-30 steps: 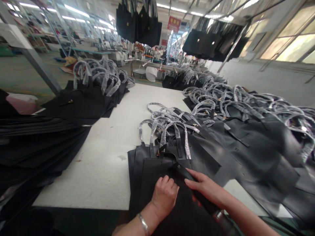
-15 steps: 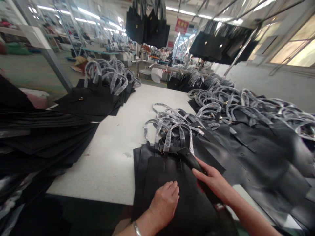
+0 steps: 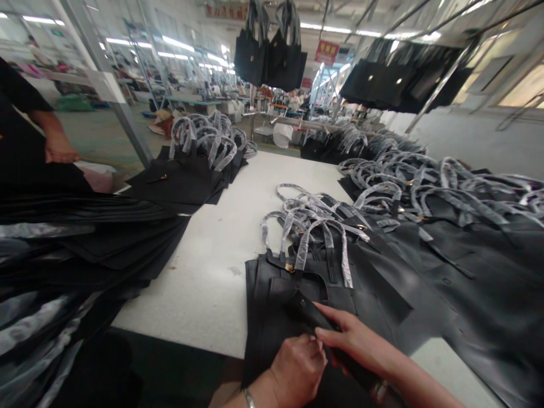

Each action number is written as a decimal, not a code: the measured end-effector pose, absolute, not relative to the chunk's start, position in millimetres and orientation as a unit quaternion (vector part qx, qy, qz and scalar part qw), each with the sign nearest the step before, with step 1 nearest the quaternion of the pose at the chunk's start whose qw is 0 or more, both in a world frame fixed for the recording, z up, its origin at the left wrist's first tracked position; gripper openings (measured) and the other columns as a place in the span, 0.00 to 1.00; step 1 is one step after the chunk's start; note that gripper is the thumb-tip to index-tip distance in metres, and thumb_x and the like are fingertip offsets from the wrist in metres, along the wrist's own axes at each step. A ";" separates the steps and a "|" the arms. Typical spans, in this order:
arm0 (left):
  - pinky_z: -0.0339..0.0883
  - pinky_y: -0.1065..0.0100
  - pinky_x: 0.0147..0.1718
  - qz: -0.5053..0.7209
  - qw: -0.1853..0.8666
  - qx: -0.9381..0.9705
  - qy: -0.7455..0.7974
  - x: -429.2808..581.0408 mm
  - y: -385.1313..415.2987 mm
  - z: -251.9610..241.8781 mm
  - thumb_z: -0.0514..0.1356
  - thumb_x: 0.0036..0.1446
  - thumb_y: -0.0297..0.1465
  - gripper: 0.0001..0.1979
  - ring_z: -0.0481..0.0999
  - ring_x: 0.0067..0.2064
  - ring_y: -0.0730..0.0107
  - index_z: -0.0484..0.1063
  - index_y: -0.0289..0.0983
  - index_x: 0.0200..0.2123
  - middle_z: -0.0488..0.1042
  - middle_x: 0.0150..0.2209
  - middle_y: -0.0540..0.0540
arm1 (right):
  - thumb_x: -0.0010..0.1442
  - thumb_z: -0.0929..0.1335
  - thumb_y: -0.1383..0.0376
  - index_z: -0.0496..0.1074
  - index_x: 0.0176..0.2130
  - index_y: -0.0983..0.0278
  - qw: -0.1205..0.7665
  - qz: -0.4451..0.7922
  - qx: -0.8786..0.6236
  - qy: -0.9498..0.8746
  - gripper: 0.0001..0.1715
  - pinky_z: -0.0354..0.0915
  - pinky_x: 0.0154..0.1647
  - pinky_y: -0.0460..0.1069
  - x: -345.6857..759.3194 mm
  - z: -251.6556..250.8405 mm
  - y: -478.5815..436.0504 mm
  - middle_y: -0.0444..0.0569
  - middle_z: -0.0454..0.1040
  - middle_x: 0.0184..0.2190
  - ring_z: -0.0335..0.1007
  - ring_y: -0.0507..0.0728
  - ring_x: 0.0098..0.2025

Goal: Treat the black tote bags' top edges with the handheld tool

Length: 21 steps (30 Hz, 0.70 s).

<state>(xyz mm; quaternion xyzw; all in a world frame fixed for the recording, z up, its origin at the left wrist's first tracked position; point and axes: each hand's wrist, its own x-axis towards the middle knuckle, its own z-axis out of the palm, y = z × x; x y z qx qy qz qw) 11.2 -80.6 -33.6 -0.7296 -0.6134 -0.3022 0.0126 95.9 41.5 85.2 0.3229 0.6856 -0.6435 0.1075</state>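
My right hand (image 3: 352, 337) is wrapped round a long black hand-held tool (image 3: 310, 311), whose kind I cannot make out. Its blunt front end points up and left over a black tote bag (image 3: 280, 289). Just left of it, my left hand (image 3: 300, 362) is closed above the same bag, fingers curled close to the right thumb. What its fingers pinch, if anything, is hidden. The bag lies flat on top of several others. Its handles (image 3: 325, 226) are wrapped in clear plastic and stand up at the far end, beside a gold clasp (image 3: 289, 267).
A white table (image 3: 212, 255) runs forward between the bags. More black bags (image 3: 459, 266) with wrapped handles are heaped on the right. Stacked black pieces (image 3: 106, 232) lie on the left, near another person's hand (image 3: 59, 144). Bags (image 3: 272, 59) hang overhead.
The tool in my right hand has come down and left, off the handles onto the bag front. My left hand has curled tighter and now meets it. Another person's arm has appeared at left.
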 end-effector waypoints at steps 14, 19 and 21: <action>0.69 0.60 0.46 -0.299 -0.036 -0.595 -0.745 -9.5 -65.7 -8.8 0.60 0.55 0.27 0.11 0.71 0.46 0.63 0.68 0.41 0.42 0.73 0.44 0.49 | 0.53 0.70 0.49 0.50 0.66 0.65 -0.132 -0.562 0.367 0.729 0.50 0.62 0.22 0.46 118.8 127.7 72.0 0.40 0.71 0.20 0.65 0.53 0.21; 0.51 0.45 0.60 -0.180 0.026 -0.489 -0.853 -50.0 -33.5 19.5 0.72 0.42 0.40 0.32 0.65 0.54 0.48 0.69 0.32 0.49 0.69 0.50 0.37 | 0.47 0.71 0.43 0.46 0.66 0.69 -0.140 -0.579 0.474 0.648 0.60 0.64 0.20 0.47 170.4 93.6 74.7 0.41 0.70 0.17 0.65 0.55 0.20; 0.54 0.46 0.57 -0.154 -0.003 -0.485 -0.861 -60.1 -22.6 26.4 0.73 0.39 0.43 0.30 0.67 0.51 0.48 0.72 0.33 0.44 0.71 0.47 0.38 | 0.47 0.70 0.40 0.47 0.65 0.68 -0.149 -0.571 0.512 0.624 0.61 0.64 0.20 0.48 193.0 73.9 72.8 0.42 0.70 0.17 0.66 0.56 0.19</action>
